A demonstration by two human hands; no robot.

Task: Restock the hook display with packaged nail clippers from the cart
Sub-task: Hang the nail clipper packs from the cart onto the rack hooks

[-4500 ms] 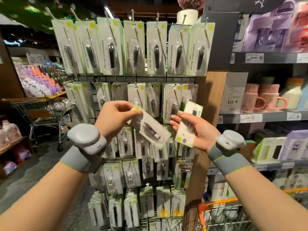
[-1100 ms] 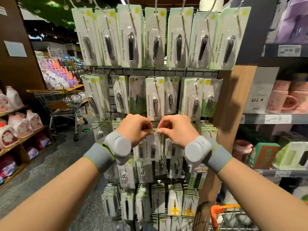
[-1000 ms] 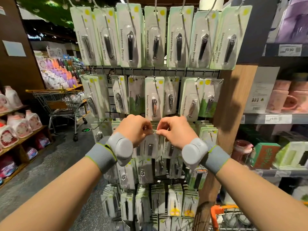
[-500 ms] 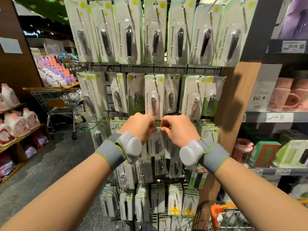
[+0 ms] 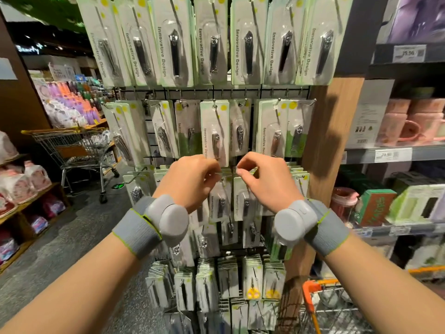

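Hanging a packaged nail clipper (image 5: 220,201) on a middle-row hook (image 5: 226,174) of the hook display (image 5: 245,92) is judged to be the step in hand. The left hand (image 5: 190,182) and the right hand (image 5: 267,182) are raised close together in front of the third row, with a narrow gap kept between them. The fingers of both hands are curled, and the top edge of the pack appears to be pinched by the left fingertips (image 5: 215,173). Whether anything is gripped by the right fingertips (image 5: 240,172), or only the hook wire is touched, cannot be told.

The pack is seen as a pale card with a green tint, printed lettering down one side and a clear blister over a small metal clipper. It is held at the hook, in front of other packs of the same kind, between the two wrists. Whether the card's hole is already threaded on the wire cannot be made out.

For the next move, the hole is expected to be pushed fully along the hook and the card released so that it hangs straight. A further pack would then need to be taken from the orange-handled cart (image 5: 325,307) at lower right.
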